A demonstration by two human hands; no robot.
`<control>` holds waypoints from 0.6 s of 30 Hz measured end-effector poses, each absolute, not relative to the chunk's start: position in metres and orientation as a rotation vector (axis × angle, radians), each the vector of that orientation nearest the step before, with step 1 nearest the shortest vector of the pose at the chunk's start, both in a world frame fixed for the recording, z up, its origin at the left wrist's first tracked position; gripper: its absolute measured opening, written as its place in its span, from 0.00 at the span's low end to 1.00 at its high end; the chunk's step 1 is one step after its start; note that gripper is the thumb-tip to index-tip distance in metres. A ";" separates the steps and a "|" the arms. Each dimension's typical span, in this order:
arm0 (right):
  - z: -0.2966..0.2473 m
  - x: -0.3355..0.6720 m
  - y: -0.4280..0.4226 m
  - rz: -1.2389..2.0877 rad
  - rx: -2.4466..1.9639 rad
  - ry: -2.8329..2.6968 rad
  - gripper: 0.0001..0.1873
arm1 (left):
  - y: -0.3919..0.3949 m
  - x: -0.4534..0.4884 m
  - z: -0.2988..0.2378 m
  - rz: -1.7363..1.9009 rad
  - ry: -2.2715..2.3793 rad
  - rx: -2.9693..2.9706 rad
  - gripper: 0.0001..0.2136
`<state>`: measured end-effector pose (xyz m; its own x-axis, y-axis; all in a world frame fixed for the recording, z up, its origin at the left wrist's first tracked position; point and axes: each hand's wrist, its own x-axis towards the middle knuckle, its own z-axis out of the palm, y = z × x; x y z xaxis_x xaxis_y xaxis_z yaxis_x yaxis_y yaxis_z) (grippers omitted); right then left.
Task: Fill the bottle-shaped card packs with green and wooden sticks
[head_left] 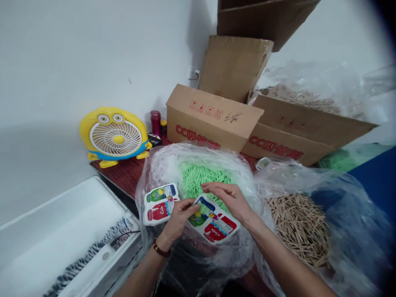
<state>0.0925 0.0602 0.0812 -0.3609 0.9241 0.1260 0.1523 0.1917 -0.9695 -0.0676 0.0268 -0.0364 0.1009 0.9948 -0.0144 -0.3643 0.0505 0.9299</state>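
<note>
My left hand (178, 218) pinches the near-left edge of a white printed pack (216, 227) with blue, green and red drink labels. My right hand (230, 198) rests on top of that pack, fingers bent and pointing left, gripping its upper edge. The pack lies over a clear plastic bag (161, 165) full of green sticks (198, 177). A second pack of the same print (160, 204) lies on the bag's left rim, just left of my left hand. A bead bracelet circles my left wrist.
A second clear bag of brown sticks (298, 225) sits to the right. Cardboard boxes (213, 117) stand behind on the dark wooden table (123, 173). A yellow cartoon fan (114, 136) and a maroon bottle (155, 121) stand at back left. A white bin (62, 231) lies lower left.
</note>
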 end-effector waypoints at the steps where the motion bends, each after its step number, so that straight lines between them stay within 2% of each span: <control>1: 0.086 0.091 0.059 1.242 -1.006 -1.680 0.11 | 0.027 -0.068 -0.036 1.269 0.864 0.952 0.12; 6: 0.103 0.098 0.060 1.151 -0.978 -1.517 0.12 | 0.031 -0.073 -0.036 1.298 0.830 0.865 0.12; 10: 0.083 0.112 0.073 1.028 -1.035 -1.454 0.12 | 0.033 -0.078 -0.038 1.315 0.844 0.808 0.12; 15: 0.028 0.122 0.088 1.208 -1.158 -1.656 0.11 | 0.033 -0.079 -0.038 1.372 0.865 0.817 0.11; 18: 0.020 0.128 0.088 1.336 -1.197 -1.576 0.12 | 0.032 -0.077 -0.038 1.360 0.875 0.822 0.10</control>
<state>0.1280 0.0881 0.0199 -0.2943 0.9551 -0.0334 0.1894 0.0241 -0.9816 -0.0772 0.0323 -0.0377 0.0139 0.9988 -0.0472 -0.4564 0.0484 0.8885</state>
